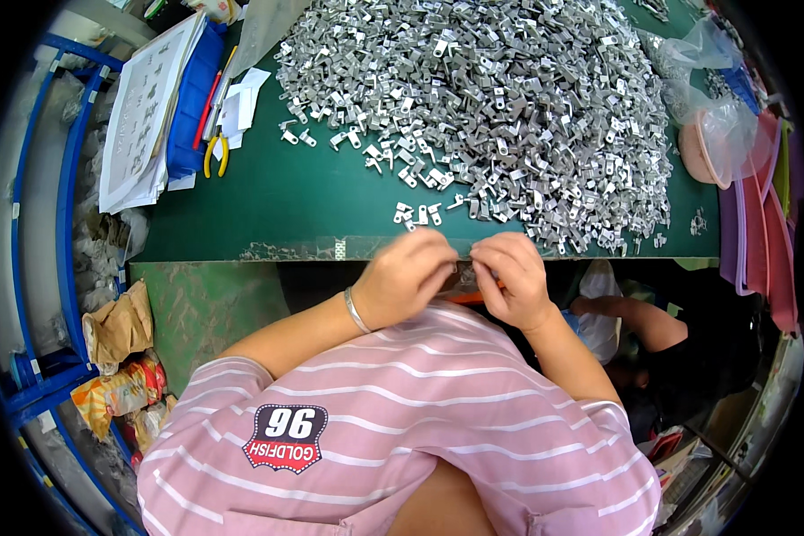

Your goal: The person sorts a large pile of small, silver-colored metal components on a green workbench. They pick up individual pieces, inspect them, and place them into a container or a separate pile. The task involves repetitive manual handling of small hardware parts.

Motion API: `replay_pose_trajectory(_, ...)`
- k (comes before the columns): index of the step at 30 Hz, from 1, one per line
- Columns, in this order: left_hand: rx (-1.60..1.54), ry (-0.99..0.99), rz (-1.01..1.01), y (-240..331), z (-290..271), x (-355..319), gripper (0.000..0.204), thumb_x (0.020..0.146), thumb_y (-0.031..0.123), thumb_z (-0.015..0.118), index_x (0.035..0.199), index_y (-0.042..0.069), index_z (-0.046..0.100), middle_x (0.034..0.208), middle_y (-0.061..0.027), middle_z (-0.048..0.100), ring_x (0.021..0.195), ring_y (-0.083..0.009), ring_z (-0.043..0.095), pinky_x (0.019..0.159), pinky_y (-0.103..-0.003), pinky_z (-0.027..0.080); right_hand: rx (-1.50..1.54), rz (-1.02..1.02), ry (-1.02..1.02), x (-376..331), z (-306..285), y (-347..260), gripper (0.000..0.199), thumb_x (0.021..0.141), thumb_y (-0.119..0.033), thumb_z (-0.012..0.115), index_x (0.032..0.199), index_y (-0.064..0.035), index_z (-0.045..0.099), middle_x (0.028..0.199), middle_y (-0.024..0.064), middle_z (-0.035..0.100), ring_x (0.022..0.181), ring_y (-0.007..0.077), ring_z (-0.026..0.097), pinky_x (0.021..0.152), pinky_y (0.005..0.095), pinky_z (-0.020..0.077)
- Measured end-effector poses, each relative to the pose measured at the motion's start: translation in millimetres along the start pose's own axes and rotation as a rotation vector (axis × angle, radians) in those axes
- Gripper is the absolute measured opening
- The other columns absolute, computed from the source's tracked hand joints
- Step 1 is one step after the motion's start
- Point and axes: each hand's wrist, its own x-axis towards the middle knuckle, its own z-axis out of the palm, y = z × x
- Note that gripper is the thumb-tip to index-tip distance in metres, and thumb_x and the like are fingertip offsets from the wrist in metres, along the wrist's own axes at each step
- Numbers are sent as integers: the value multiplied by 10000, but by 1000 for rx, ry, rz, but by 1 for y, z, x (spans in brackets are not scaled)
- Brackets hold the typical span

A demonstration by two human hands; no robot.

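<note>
A large heap of small bent silvery metal brackets covers much of the green table. My left hand and my right hand come together at the table's near edge, fingertips almost touching. Both hands are closed in a pinch; a small bit shows at the left fingertips, too small to name, and what the right fingers hold is hidden. Just beyond my fingers lie several loose brackets, apart from the main heap.
Yellow-handled pliers, a red pen and a blue tray with papers sit at the left. Blue shelving stands farther left. On the right are a pink basket with plastic bags and another person's arm.
</note>
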Motion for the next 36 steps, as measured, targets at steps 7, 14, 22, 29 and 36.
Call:
replay_pose_trajectory(7,327,89,-119,-25,-17,16,273,783,95,805,1026,32,699,1016,-124,605,963,-320,592,839,-414,476,-280,-26,57,46,38,0,271,775,-21,726,1035,-86,688,1029,17,705,951,243,641,851,400,422)
replay_pose_trajectory(14,189,142,-47,-17,-18,10,157,786,96,789,910,34,715,1036,-112,641,949,-307,590,844,-401,453,-235,-144,24,32,33,7,205,796,-55,710,996,-98,689,963,29,660,950,237,633,827,405,432)
replay_pose_trajectory(22,275,204,-73,-18,-7,12,135,819,102,741,936,43,711,1082,-139,621,996,-320,563,904,-418,435,-58,-110,31,34,21,6,232,729,26,744,937,-56,680,957,81,675,876,304,643,744,427,478)
replay_pose_trajectory(29,183,346,-212,-38,-26,13,106,895,7,682,997,24,707,1014,-134,618,925,-282,611,793,-342,501,-267,-120,90,49,25,13,192,753,-4,758,916,-73,683,931,45,695,863,250,641,778,402,445)
replay_pose_trajectory(36,364,111,-57,-29,-24,7,170,797,61,794,948,38,718,1012,-113,622,864,-285,619,709,-340,505,-77,-11,-51,31,31,-6,239,800,-106,773,1014,-39,689,1060,109,675,985,326,640,856,432,499)
